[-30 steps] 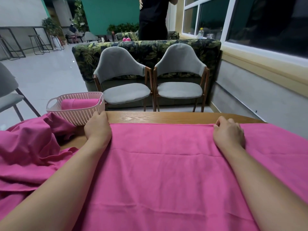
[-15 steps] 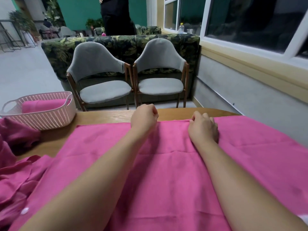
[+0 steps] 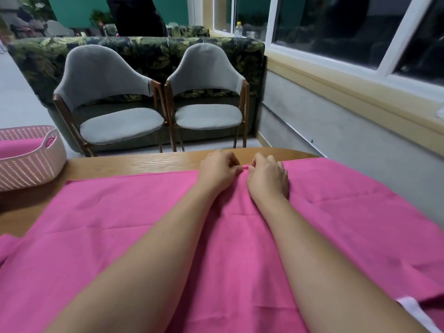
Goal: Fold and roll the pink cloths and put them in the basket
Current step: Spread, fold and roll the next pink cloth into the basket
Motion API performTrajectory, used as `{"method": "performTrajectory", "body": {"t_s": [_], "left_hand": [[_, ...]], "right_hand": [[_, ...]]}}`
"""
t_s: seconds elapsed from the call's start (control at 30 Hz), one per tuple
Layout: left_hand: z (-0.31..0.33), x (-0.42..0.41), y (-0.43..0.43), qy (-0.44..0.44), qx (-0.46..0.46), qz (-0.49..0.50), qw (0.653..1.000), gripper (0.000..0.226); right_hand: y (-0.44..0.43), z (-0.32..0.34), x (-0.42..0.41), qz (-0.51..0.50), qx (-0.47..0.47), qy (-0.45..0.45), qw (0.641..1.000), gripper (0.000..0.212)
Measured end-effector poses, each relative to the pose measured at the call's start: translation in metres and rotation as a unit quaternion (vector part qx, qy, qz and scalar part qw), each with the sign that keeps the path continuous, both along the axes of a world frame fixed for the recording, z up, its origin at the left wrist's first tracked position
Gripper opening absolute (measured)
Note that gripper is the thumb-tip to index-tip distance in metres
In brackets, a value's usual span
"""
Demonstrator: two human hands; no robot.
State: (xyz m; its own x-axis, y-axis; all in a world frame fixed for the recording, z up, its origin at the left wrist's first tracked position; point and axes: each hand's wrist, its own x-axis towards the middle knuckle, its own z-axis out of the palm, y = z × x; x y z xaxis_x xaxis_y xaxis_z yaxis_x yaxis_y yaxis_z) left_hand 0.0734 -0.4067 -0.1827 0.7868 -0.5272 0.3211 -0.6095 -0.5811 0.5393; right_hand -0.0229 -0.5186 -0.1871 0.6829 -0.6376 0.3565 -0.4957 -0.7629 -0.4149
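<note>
Left hand (image 3: pixel 217 170) and right hand (image 3: pixel 268 179), side by side and nearly touching, fingers curled. Each pinches the far hem of a large flat pink cloth (image 3: pixel 149 236) near its midpoint, and a small raised ridge of hem shows between the two hands. Both forearms lie over the cloth, which is spread across a light wooden table (image 3: pixel 134 162) and is crossed by faint crease lines. At far left on the table, well apart from the hands, stands a pale pink perforated plastic basket (image 3: pixel 36 169) holding a rolled pink cloth (image 3: pixel 19 146). Beyond the table are two grey upholstered chairs (image 3: pixel 120 123) with wooden legs and a dark leaf-patterned sofa (image 3: pixel 149 54) behind them. A person in black clothing (image 3: pixel 137 15) stands behind the sofa, and a white-framed window (image 3: pixel 324 27) runs along the right wall.
</note>
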Motion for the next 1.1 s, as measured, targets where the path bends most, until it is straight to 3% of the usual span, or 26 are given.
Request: {"method": "performTrajectory", "body": {"t_s": [0.17,0.4,0.5,0.63,0.87,1.1], "left_hand": [[-0.001,0.001,-0.001,0.009,0.001,0.019,1.0,0.026],[0.001,-0.002,-0.001,0.014,0.017,0.021,1.0,0.03],[0.002,-0.005,-0.001,0.013,0.024,0.023,0.999,0.03],[0.004,-0.004,-0.002,0.005,0.024,0.02,0.999,0.028],[0.006,-0.007,-0.001,-0.012,0.028,0.009,0.999,0.024],[0.009,-0.012,-0.001,-0.016,0.017,-0.004,1.0,0.017]], "right_hand": [[-0.016,0.022,-0.009,0.048,0.066,0.051,0.995,0.012],[-0.044,0.068,-0.082,0.113,-0.062,0.282,0.951,0.009],[-0.049,0.08,-0.126,0.133,-0.076,0.332,0.931,0.014],[-0.046,0.093,-0.181,0.162,-0.071,0.348,0.921,0.016],[-0.051,0.102,-0.249,0.15,0.075,0.368,0.914,0.023],[-0.131,0.133,-0.214,0.132,0.081,0.325,0.933,0.026]]}}
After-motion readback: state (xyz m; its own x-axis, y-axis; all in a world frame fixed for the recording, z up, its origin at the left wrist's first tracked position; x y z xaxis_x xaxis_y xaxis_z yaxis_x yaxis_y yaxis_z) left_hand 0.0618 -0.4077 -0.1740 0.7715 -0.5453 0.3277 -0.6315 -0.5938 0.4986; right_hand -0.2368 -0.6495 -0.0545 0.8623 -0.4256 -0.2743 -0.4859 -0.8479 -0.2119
